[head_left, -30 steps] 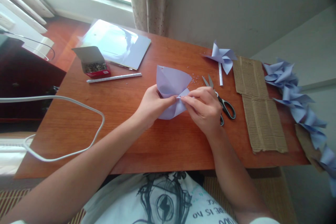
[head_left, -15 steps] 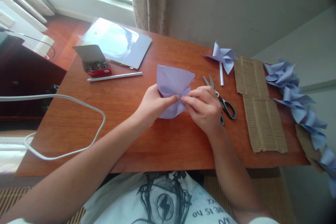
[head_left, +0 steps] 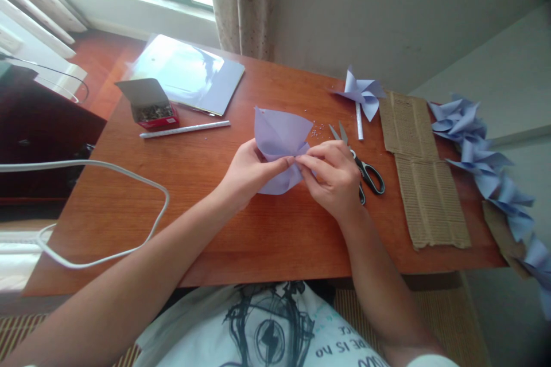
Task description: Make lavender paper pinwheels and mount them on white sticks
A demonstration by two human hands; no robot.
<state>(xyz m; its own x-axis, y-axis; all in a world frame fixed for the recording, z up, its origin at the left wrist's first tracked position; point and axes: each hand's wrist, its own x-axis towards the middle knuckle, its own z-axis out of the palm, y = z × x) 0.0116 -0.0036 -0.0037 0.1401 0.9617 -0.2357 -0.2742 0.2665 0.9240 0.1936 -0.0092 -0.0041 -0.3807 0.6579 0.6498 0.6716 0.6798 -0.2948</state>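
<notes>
While the lilac paper (head_left: 279, 137) sits mid-table (head_left: 241, 241), the left hand (head_left: 247, 175) and right hand (head_left: 338, 178) pinch its centre, fingers narrow; scissors (head_left: 364, 169) lie at three o'clock.

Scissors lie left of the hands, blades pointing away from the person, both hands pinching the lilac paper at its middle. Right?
Not quite. The head view shows the scissors on the table to the right of the hands, just beyond the right hand, not to the left. The rest holds: blades point away from the person, and the left hand and right hand pinch the lilac paper at its middle.
</notes>
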